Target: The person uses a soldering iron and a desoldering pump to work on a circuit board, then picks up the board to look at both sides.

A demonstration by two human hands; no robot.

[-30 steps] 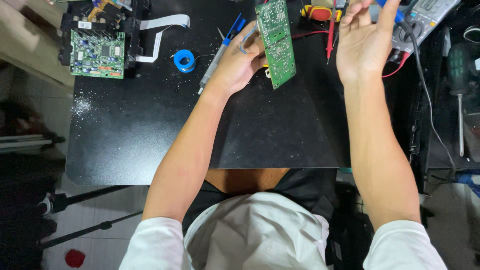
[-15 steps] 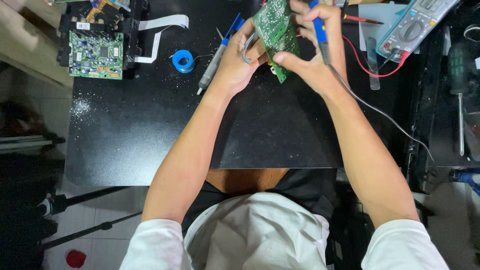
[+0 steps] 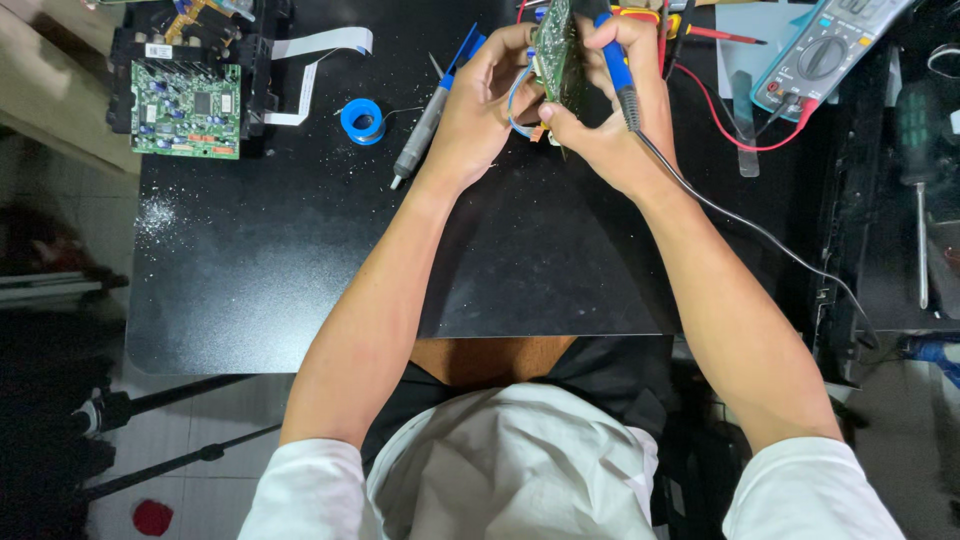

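Note:
A green circuit board (image 3: 553, 45) stands nearly edge-on above the black table (image 3: 400, 250), held between both hands. My left hand (image 3: 480, 110) grips its left side. My right hand (image 3: 610, 110) pinches the board's lower edge with the thumb while also holding a blue-handled soldering iron (image 3: 615, 65), whose black cord (image 3: 740, 220) trails to the right. A small orange part sits at the board's lower corner, near my fingers.
A grey pen-shaped tool (image 3: 420, 135) and a blue solder spool (image 3: 361, 120) lie left of my hands. A second green board on a black frame (image 3: 185, 100) sits far left. A multimeter (image 3: 825, 45) with red leads lies at the right; a screwdriver (image 3: 915, 190) rests beyond the table edge.
The board has turned from face-up to nearly edge-on. My right hand, earlier up by the multimeter, came down with the soldering iron and now pinches the board.

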